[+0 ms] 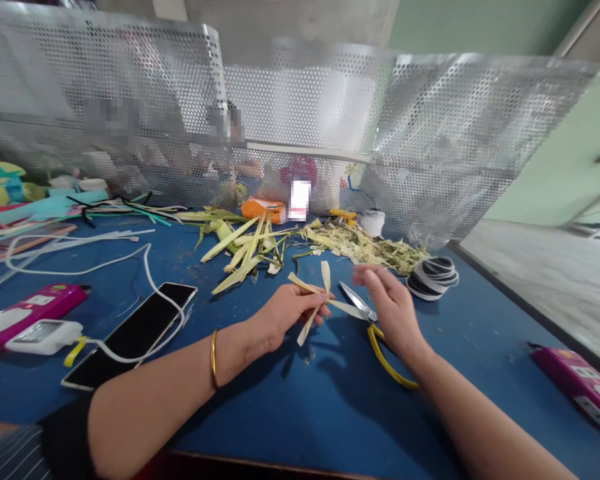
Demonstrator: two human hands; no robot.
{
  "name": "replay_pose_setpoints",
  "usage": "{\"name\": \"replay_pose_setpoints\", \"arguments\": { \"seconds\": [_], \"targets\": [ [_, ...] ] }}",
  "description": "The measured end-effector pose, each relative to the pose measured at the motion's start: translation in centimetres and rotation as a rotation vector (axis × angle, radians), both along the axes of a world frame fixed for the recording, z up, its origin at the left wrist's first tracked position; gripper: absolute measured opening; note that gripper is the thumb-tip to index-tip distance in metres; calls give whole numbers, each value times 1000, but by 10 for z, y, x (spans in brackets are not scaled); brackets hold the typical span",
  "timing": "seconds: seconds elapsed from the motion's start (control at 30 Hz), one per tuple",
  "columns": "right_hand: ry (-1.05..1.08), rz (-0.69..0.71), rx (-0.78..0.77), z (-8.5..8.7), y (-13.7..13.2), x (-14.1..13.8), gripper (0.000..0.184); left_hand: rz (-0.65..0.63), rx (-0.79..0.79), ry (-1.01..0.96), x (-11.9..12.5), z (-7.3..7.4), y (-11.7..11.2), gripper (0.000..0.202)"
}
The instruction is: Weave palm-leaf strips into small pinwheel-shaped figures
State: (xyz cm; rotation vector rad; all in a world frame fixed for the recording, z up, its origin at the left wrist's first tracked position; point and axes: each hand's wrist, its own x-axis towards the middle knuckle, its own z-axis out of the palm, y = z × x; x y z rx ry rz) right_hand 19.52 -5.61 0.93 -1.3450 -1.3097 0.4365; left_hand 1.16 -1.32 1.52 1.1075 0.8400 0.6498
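My left hand [293, 310], wearing a gold bangle, pinches pale corn husk strips [325, 299] where they cross, with their ends spread out in several directions. To the right my right hand [393, 310] hovers with fingers bent together near the thumb; anything between them is too fine or blurred to make out. Scissors [375, 327] with yellow handles lie on the table partly behind this hand, blades pointing up and left. Beyond the hands lie loose husk strips [245, 253] and a heap of shredded husk [365, 247].
A spool of cord [433, 277] stands right of the heap. At left are a phone [135, 333], a white cable [147, 267] and a magenta device [40, 307]; another magenta device [583, 383] is at right. A perforated metal screen [300, 93] crosses the back, with people behind it.
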Motion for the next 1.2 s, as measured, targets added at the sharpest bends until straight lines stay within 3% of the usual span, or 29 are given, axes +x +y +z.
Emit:
{"name": "replay_pose_setpoints", "arguments": {
  "seconds": [0.1, 0.23, 0.3, 0.47, 0.63, 0.97, 1.1, 1.2],
  "targets": [
    [-92, 171, -222, -4, -1, -7, 33, 26, 23, -14, 0, 1, -1, 29],
    [-276, 185, -219, -8, -4, -13, 26, 67, 47, 5, 3, -1, -2, 25],
    [-415, 178, -138, -7, -6, -13, 27, 99, 46, 7, 5, -3, -2, 23],
    [-853, 63, 240, 0, -10, -14, 15, 160, -35, -34, 4, -4, 2, 23],
    [-1117, 324, 366, 0, -14, -22, 20, 111, -14, -92, 2, -1, 3, 20],
    [-1095, 422, 399, -4, -14, -25, 28, 125, -36, -122, 5, -7, 0, 23],
    [-1000, 325, 347, -4, -14, -23, 25, 140, -21, -110, 2, -2, 4, 21],
    [-835, 202, 259, -3, -12, -17, 21, 76, -57, -179, -4, 5, 11, 30]
  ]
}}
